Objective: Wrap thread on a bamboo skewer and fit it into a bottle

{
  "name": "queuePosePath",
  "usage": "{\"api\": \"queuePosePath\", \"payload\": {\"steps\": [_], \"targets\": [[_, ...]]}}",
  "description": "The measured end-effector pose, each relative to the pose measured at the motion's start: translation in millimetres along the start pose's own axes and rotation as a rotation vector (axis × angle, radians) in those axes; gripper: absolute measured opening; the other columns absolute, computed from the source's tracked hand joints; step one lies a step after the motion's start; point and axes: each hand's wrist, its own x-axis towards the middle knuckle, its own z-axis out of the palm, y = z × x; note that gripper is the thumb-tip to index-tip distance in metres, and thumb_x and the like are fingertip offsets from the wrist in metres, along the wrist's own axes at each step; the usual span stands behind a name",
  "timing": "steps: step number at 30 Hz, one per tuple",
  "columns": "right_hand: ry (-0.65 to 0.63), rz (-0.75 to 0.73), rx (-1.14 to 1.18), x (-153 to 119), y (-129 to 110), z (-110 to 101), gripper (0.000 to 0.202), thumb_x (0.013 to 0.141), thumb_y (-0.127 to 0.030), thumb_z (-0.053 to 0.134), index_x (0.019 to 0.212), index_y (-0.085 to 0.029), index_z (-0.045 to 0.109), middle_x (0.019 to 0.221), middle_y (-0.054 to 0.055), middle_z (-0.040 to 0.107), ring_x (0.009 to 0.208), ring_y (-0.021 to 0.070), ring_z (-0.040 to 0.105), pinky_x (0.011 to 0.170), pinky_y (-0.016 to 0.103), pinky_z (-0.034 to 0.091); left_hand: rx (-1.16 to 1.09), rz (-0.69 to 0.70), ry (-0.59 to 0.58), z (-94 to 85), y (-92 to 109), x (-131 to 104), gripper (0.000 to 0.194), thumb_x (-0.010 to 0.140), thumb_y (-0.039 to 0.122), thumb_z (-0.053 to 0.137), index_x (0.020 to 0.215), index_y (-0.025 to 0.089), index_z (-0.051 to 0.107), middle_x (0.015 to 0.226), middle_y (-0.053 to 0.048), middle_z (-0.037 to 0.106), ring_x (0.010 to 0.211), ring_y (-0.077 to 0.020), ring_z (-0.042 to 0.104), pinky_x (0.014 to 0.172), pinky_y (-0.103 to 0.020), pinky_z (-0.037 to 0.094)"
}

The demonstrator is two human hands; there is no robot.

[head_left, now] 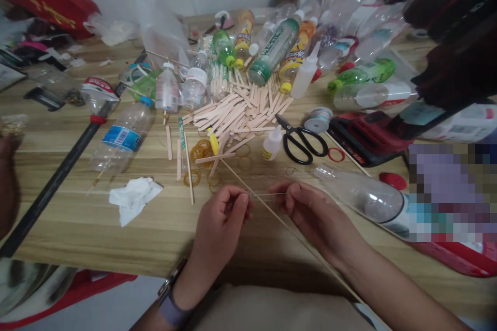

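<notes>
The left hand (pixel 223 212) and the right hand (pixel 306 207) each pinch one end of a stretched rubber band (pixel 267 195), held taut between them just above the wooden table (pixel 163 227). The band is thin and hard to make out. A long thin stick (pixel 272 212) runs diagonally under it from a small craft-stick propeller (pixel 215 158); its lower end is cut off near the right forearm. A clear plastic bottle (pixel 361 196) lies just right of the right hand, its far end hidden by a blurred patch. Black scissors (pixel 303 139), a pile of craft sticks (pixel 236 108) and crumpled tissue (pixel 134 196) lie beyond.
</notes>
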Motion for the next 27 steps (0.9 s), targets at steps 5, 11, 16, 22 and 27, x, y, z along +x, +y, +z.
{"api": "queuePosePath", "payload": {"steps": [5, 11, 16, 22, 27], "targets": [[-0.049, -0.008, 0.093, -2, 0, -3, 0.028, 0.083, -0.031, 0.063, 0.057, -0.020, 0.061, 0.096, 0.006, 0.069, 0.083, 0.0172, 0.058, 0.077, 0.027, 0.049, 0.050, 0.002, -0.018, -0.4, -1, -3, 0.020, 0.090, 0.031, 0.050, 0.076, 0.020, 0.059, 0.063, 0.002, 0.063, 0.059, -0.0140, 0.062, 0.056, -0.024, 0.049], [-0.068, 0.006, 0.208, -1, -3, -2, 0.027, 0.082, -0.033, 0.065, 0.060, -0.019, 0.057, 0.088, 0.006, 0.066, 0.072, 0.0155, 0.056, 0.069, 0.027, 0.049, 0.101, -0.001, -0.007, -0.4, 1, -4, 0.022, 0.091, 0.033, 0.046, 0.076, 0.021, 0.056, 0.065, 0.001, 0.064, 0.059, -0.0145, 0.060, 0.057, -0.025, 0.047], [-0.048, 0.024, 0.262, 3, -7, 4, 0.036, 0.078, -0.038, 0.068, 0.059, -0.019, 0.045, 0.065, -0.001, 0.048, 0.055, 0.0105, 0.041, 0.054, 0.023, 0.040, 0.185, 0.041, 0.019, 3.4, 1, -7, 0.024, 0.093, 0.030, 0.041, 0.073, 0.022, 0.052, 0.063, 0.001, 0.059, 0.058, -0.0146, 0.055, 0.057, -0.026, 0.044], [-0.058, 0.036, 0.212, 3, -6, 9, 0.042, 0.080, -0.044, 0.064, 0.060, -0.020, 0.036, 0.054, -0.006, 0.031, 0.050, 0.0091, 0.029, 0.048, 0.019, 0.033, 0.065, 0.145, 0.029, 8.4, 0, -14, 0.018, 0.094, 0.025, 0.043, 0.081, 0.020, 0.055, 0.073, 0.001, 0.056, 0.062, -0.0122, 0.053, 0.059, -0.024, 0.045], [-0.134, -0.019, -0.004, 0, -1, 10, 0.035, 0.089, -0.046, 0.055, 0.066, -0.019, 0.051, 0.055, -0.005, 0.035, 0.050, 0.0102, 0.030, 0.047, 0.022, 0.029, -0.310, 0.108, -0.160, 11.5, 7, -17, 0.019, 0.099, 0.028, 0.041, 0.083, 0.020, 0.049, 0.093, 0.001, 0.058, 0.044, -0.0019, 0.043, 0.042, -0.018, 0.035]]}}
